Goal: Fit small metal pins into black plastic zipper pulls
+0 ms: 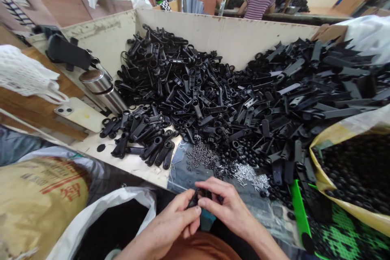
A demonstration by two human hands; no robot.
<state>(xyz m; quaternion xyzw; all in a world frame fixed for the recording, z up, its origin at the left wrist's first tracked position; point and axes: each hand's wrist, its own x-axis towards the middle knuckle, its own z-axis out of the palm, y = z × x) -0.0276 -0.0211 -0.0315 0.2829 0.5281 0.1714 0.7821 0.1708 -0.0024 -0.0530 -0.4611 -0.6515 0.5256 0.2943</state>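
Both hands meet at the near edge of the bench, around a small black plastic part [195, 198]. My left hand [179, 215] pinches it between thumb and fingers. From the other side my right hand [221, 199] closes its thumb and fingers on the same part; much of it is hidden by the fingers. Just beyond the hands lie small dark grey pins [201, 156] and a heap of silver metal pins [251, 176]. Black lever-shaped pieces [157, 148] lie in a loose group to the left.
A big pile of black plastic parts [189, 77] fills the walled bench. At left stand a steel flask [102, 91] and a phone [81, 113]. A yellow-edged sack [317, 158] of black beads is right, a white sack [146, 199] lower left. People [258, 2] sit beyond.
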